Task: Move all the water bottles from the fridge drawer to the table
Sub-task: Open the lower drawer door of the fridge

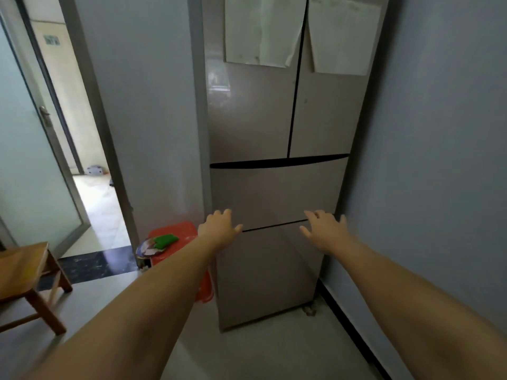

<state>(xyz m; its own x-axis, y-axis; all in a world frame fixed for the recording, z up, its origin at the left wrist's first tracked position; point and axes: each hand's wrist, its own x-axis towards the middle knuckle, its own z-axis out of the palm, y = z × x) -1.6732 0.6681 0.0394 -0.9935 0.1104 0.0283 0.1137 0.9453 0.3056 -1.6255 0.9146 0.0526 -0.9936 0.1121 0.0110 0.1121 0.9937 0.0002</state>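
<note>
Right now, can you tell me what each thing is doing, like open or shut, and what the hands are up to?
Fridge top doors: both shut.
Middle drawer: shut.
Bottom drawer: shut.
Left hand: open, fingers spread, at the gap between the two drawers, holding nothing.
Right hand: open, fingers spread, at the same gap, holding nothing.
Glass room door: swung open.
Papers: stuck on the fridge, corners curling.
Water bottles: none showing.

Two bare forearms, unsleeved, ringless hands (219, 229)
</note>
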